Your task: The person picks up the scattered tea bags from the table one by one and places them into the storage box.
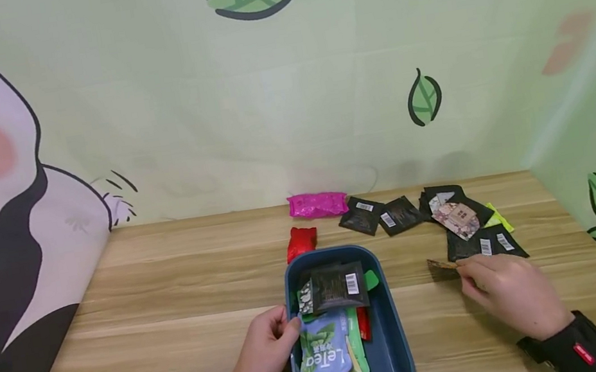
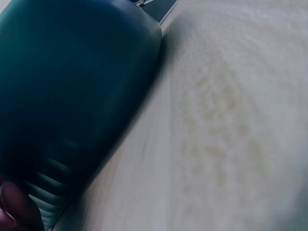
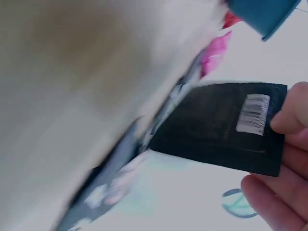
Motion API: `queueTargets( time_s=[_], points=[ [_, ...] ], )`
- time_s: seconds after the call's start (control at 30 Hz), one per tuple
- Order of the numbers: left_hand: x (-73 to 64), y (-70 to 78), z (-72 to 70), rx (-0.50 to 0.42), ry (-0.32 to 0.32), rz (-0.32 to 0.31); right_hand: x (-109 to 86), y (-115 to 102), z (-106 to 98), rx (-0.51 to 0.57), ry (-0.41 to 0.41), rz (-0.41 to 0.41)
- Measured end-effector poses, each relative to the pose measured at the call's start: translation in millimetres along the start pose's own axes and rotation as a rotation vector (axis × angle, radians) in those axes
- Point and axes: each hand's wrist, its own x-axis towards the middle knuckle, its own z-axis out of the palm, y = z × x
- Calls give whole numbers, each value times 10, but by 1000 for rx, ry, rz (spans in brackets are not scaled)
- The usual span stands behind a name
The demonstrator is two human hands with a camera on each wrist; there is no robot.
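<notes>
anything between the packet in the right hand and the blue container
Nothing visible: only tabletop lies between the black packet in the right hand and the blue container, though its rim probably needs clearing. Loose black packets lie farther back.

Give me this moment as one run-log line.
left hand: holds blue bin by left rim; right hand: pinches black sachet, barcode showing; bin: assorted packets inside; table: loose packets

Smooth-looking tabletop (image 1: 188, 307) with a wood grain, before a lightly creased, cloth-like backdrop (image 1: 173, 101) with a mostly matt finish. The dark blue bin (image 1: 390, 353) looks like smooth plastic with a soft sheen, ribbed on part of its outer wall. The held black sachet (image 3: 207, 125) looks like thin matt film; the pink packet (image 1: 317, 205) is glossy, crinkled plastic.
</notes>
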Motion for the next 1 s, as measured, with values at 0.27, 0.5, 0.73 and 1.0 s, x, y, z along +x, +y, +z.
queueTargets(
  time_s=[0.27, 0.5, 0.73, 1.0],
  points=[
    [-1, -2, -7, 6, -6, 8, 424, -287, -27, 54, 159, -140],
    [-7, 6, -9, 10, -13, 10, 740, -605, 13, 89, 193, -207],
    [-12, 16, -11, 7, -22, -6, 936, -905, 143, 134, 170, -291],
    [-4, 6, -25, -1, -32, -8, 1025, -1071, 290, 187, 137, -348]
  ],
)
